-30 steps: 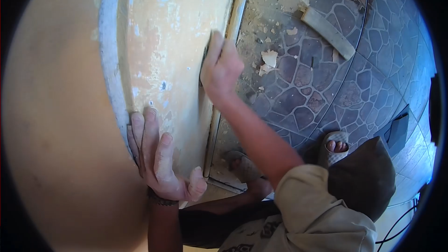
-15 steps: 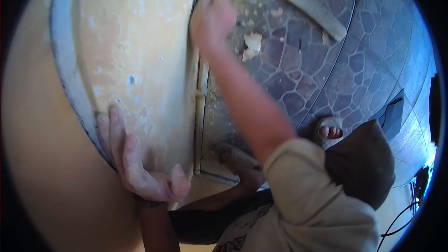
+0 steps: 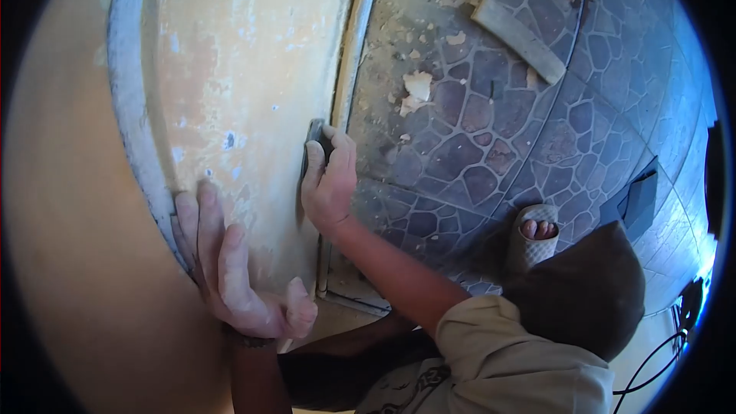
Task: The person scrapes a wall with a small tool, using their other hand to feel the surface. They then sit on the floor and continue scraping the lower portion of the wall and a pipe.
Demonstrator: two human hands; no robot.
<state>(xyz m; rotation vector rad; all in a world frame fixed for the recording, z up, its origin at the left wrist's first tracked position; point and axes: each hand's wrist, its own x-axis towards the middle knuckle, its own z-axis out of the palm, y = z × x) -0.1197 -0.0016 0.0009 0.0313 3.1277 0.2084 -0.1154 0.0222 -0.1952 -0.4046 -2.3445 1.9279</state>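
My right hand is closed around a dark, flat sanding block, which lies against the patchy cream wall close to its lower edge. The fingers and the wall hide part of the block. My left hand is open, its dusty fingers stretched out and resting along the pale ledge that borders the wall. A dark bracelet circles that wrist.
A narrow pipe runs along the wall's base. On the stone-patterned floor lie paint flakes, a wooden strip and a folded dark grey sheet. My sandalled foot stands nearby. Black cables hang at lower right.
My right hand has moved along the wall's base toward my body, and the block in it now shows clearly. My left hand keeps its place on the ledge. The view has shifted slightly.
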